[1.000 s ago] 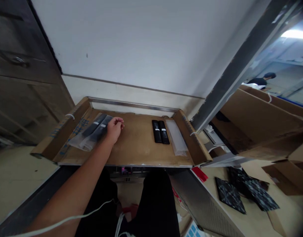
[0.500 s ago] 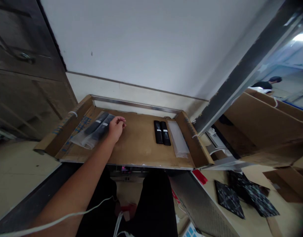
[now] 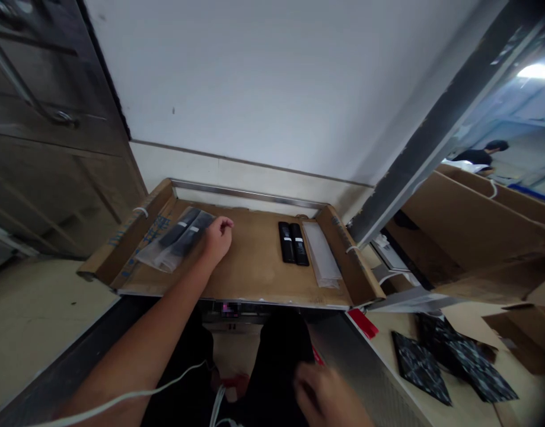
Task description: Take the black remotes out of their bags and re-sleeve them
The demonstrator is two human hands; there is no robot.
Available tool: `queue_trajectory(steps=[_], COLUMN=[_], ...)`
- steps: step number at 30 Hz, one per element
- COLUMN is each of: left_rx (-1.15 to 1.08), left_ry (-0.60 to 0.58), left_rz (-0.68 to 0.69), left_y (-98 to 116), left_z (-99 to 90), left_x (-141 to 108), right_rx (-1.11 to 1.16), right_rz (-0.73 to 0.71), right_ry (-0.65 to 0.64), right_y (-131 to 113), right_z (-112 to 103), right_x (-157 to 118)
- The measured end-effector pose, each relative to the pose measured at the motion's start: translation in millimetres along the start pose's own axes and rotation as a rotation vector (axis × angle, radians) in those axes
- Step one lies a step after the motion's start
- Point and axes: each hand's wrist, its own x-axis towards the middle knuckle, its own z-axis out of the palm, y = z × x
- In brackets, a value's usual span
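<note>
My left hand [image 3: 219, 238] is over a shallow cardboard tray [image 3: 249, 276], its fingers curled in with nothing visible in them. Beside it, on its left, lie two long dark pieces with white bands inside a clear plastic bag [image 3: 168, 252]. The hand's outer side is close to the bag; whether it touches is hard to tell. Two slim black pieces with white bands [image 3: 293, 243] lie side by side on the right of the tray, and flat translucent bags [image 3: 322, 255] are next to them. My right hand [image 3: 330, 394] is low in front of the tray, smeared by motion.
Raised cardboard sides [image 3: 352, 261] bound the tray, and a pale wall [image 3: 263, 95] stands behind it. A large cardboard box [image 3: 485, 231] is at the right. Dark patterned packets [image 3: 421, 367] lie lower right. A white cable [image 3: 165, 388] crosses my left forearm. Another person [image 3: 479, 155] is far off.
My right hand has come into view at the bottom. My left hand has curled its fingers more and stays by the bagged pieces. The view has shifted slightly.
</note>
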Motion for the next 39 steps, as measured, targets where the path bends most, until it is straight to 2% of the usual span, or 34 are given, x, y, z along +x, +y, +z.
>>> queue_trajectory(steps=[2, 4, 6, 8, 11, 15, 20, 22, 24, 27, 29, 33, 36, 39], left_rx=[0.184, 0.337, 0.419, 0.403, 0.335, 0.372, 0.285, 0.193, 0.02, -0.199, -0.299, -0.525, -0.528, -0.496], left_ry=[-0.007, 0.03, 0.069, 0.071, 0.066, -0.022, -0.174, -0.232, -0.193, 0.026, 0.094, 0.008, -0.016, -0.041], left_rz=[0.107, 0.129, 0.084, 0.035, -0.048, -0.214, -0.241, -0.305, -0.416, -0.484, -0.509, -0.636, -0.666, -0.644], left_y=[8, 12, 11, 7, -1, -4, 5, 12, 20, 24, 21, 11, 9, 15], left_z=[-13.0, -32.0, -52.0, -67.0, -73.6, -57.7, -17.2, 1.0, 17.6, 34.0, 36.1, 22.5, 10.0, 5.3], left_x=[-1, 3, 10, 19, 29, 29, 15, 11, 8, 5, 4, 2, 6, 12], right_rx=[0.069, 0.185, 0.306, 0.39, 0.444, 0.462, 0.537, 0.606, 0.733, 0.961, 1.064, 1.168, 1.205, 1.229], right_rz=[-0.277, -0.392, -0.434, -0.404, -0.328, -0.313, -0.299, -0.303, -0.315, -0.329, -0.328, -0.317, -0.33, -0.354], right_ry=[0.131, 0.281, 0.379, 0.462, 0.525, 0.532, 0.492, 0.446, 0.392, 0.295, 0.225, 0.138, 0.08, 0.021], right_y=[-31, -57, -73, -80, -80, -77, -78, -78, -77, -74, -71, -68, -66, -63], right_z=[-14, -26, -29, -26, -16, -10, -12, -12, -11, -9, -9, -13, -18, -21], right_x=[52, 105, 154, 194, 228, 235, 233, 234, 236, 240, 242, 243, 242, 242])
